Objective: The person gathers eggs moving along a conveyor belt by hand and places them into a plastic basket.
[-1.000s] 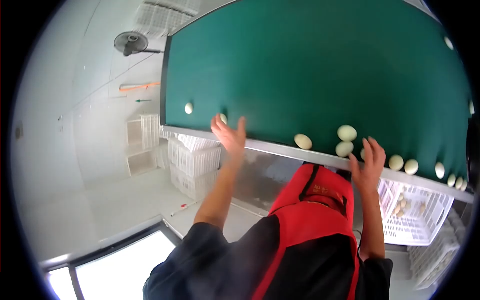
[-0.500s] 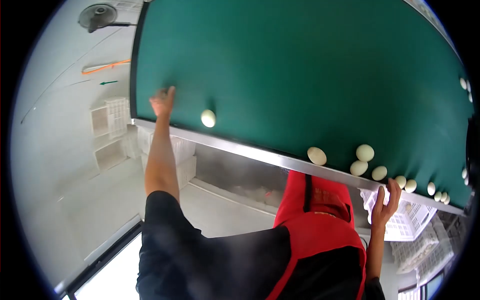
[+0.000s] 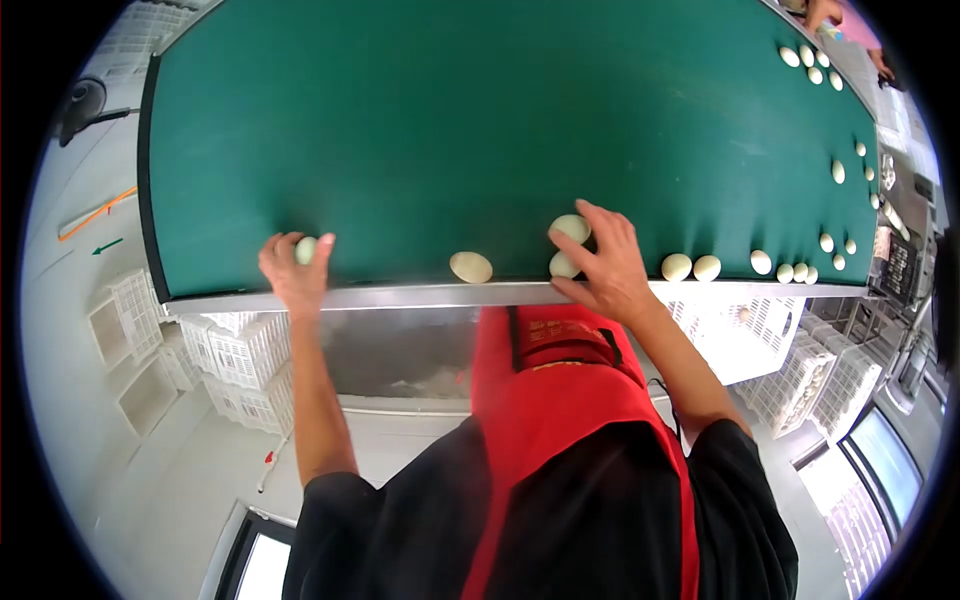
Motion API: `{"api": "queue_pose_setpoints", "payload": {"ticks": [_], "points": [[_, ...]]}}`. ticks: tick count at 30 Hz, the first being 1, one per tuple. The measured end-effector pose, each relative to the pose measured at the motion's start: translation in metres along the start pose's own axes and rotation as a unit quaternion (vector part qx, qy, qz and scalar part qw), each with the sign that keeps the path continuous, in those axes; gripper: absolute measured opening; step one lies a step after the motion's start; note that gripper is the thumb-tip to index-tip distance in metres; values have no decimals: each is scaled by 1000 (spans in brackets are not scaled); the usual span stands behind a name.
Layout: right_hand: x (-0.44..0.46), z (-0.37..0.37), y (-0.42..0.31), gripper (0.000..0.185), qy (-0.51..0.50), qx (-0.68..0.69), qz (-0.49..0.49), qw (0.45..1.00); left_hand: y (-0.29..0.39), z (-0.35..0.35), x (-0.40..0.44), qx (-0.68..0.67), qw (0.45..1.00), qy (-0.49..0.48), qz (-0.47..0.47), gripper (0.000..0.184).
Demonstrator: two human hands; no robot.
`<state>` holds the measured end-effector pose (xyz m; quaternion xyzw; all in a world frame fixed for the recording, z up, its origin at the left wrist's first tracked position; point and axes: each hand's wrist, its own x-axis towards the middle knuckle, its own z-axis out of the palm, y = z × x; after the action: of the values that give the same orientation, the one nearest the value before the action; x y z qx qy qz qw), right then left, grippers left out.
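Observation:
On the left part of the green belt-like surface [image 3: 400,140], my left hand [image 3: 296,282] has its fingers and thumb around a pale egg [image 3: 306,250]. My right hand [image 3: 615,265] curls over two more pale eggs near the front edge, one farther back [image 3: 571,228] and one closer to me [image 3: 562,265]. Its thumb and fingers touch them, and the palm side is hidden. Between the hands a cream-coloured egg [image 3: 471,267] lies by the metal rim [image 3: 420,296].
Several eggs [image 3: 707,268] line the front rim to the right, with more [image 3: 815,75] at the far right. A person's arm [image 3: 825,12] shows at the top right corner. White plastic crates [image 3: 240,355] stand below left, and a white crate [image 3: 740,335] below right.
The view has swung right. My left hand has moved onto the egg that lay apart from it. My right hand has left the rim and come over the pair of eggs.

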<state>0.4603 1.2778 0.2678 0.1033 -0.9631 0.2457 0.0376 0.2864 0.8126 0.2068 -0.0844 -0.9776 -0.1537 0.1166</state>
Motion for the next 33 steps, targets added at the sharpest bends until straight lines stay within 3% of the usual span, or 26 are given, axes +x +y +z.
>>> {"api": "queue_pose_setpoints", "payload": {"ticks": [5,9,12,17,22,23,25,28,31,33], "points": [[13,25,2,58,-25,3,-64,998,89,7,-20,1,1000,-2,-13,50],[-4,31,10,54,-1,-7,-56,998,128,32,-40,13,999,32,4,33],[-10,35,16,52,28,5,-55,998,156,36,-49,-68,996,41,-28,24],[-7,42,29,44,49,42,-81,995,183,45,-64,-135,989,20,-54,29],[14,33,39,36,-6,-21,-37,999,237,51,-71,-97,995,-17,22,56],[19,30,44,33,26,-33,-40,998,251,50,-69,-52,996,-16,73,58],[22,23,59,26,87,-64,-40,993,270,57,-61,9,997,-5,75,57],[24,10,68,27,26,-44,-9,999,270,73,-46,30,995,39,81,51],[24,11,91,30,47,-55,0,997,291,79,-31,9,995,-9,99,51],[36,-4,109,34,67,-53,64,994,301,95,-19,-38,988,0,152,50]]}}
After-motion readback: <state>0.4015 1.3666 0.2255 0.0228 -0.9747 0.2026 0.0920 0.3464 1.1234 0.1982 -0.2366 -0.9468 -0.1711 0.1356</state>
